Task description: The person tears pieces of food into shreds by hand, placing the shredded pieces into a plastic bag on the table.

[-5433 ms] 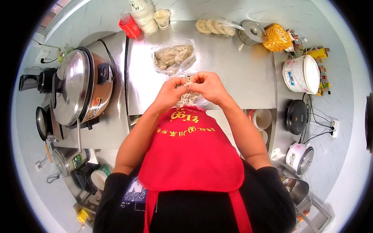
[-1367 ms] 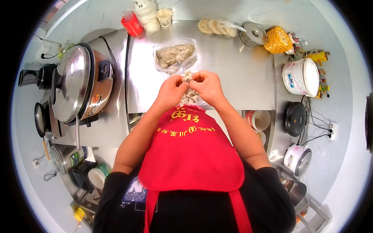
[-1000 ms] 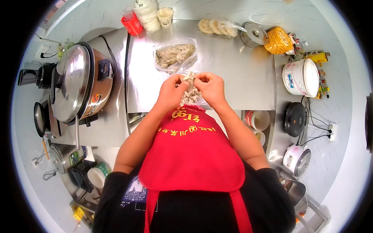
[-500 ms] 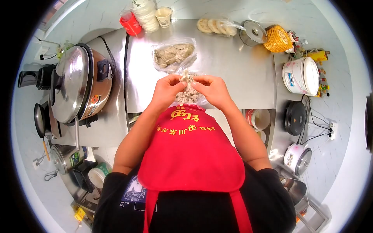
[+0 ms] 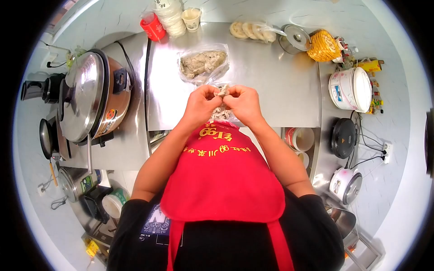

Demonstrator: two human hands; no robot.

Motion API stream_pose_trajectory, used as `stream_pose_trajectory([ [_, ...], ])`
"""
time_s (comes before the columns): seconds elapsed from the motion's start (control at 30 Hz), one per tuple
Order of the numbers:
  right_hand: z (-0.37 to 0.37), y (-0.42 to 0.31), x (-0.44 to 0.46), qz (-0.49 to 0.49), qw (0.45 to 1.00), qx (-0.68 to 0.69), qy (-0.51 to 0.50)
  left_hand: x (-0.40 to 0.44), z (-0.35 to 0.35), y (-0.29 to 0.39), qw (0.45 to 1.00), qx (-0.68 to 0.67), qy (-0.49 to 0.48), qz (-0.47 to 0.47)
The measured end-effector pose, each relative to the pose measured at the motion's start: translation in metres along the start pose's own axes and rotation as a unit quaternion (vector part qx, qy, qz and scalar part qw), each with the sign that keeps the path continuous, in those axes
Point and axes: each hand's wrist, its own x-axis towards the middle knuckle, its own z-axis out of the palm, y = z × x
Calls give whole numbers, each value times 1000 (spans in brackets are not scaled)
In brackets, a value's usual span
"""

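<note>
Between my two hands is a small greyish-white piece of food [image 5: 222, 91], pinched by the fingertips of both. My left hand [image 5: 199, 105] is closed on its left side and my right hand [image 5: 244, 104] on its right side, the thumbs close together. Under them lies a clear bag with a heap of small shredded pieces [image 5: 221, 114], partly hidden by the hands. Just beyond, a larger greyish-brown lump [image 5: 203, 63] rests in an open clear plastic bag on the steel table [image 5: 275, 90].
A large lidded cooker [image 5: 86, 97] stands at the left. Along the back are a red cup [image 5: 153, 29], stacked bowls, a paper cup [image 5: 191, 19], bagged flatbreads [image 5: 251, 32] and a lidded steel pot [image 5: 296, 38]. At the right are a white bucket [image 5: 350, 89] and a black appliance [image 5: 344, 138].
Both hands have come closer together around the small piece, after being farther apart half a second ago. The large lump and its bag stay where they were.
</note>
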Motion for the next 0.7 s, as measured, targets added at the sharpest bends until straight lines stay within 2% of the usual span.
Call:
stream_pose_trajectory([
  [0.2, -7, -6, 0, 40, 988, 146, -25, 0, -4, 4, 997, -75, 29, -3],
  [0.27, -9, -6, 0, 61, 988, 118, -74, -3, -2, 6, 999, -43, 29, 4],
  [0.3, -9, -5, 0, 61, 988, 118, -73, -2, -2, 7, 999, -43, 28, 4],
  [0.37, -9, -5, 1, 64, 991, 105, -49, -1, -4, 12, 998, 59, -23, 3],
  [0.5, -5, 3, 1, 45, 995, 78, -34, 4, -5, 11, 991, 124, -31, -31],
  [0.57, -2, 1, 1, 35, 995, 93, -7, 7, -2, -1, 999, 29, 3, -29],
  [0.6, -1, 2, 2, 35, 995, 94, -6, 7, -1, -1, 999, 29, 2, -29],
  [0.67, -1, 7, 3, 31, 992, 123, -6, 6, 2, -2, 986, -148, 38, -72],
  [0.7, -2, 7, 3, 30, 991, 129, -10, 6, 3, -2, 986, -148, 38, -72],
])
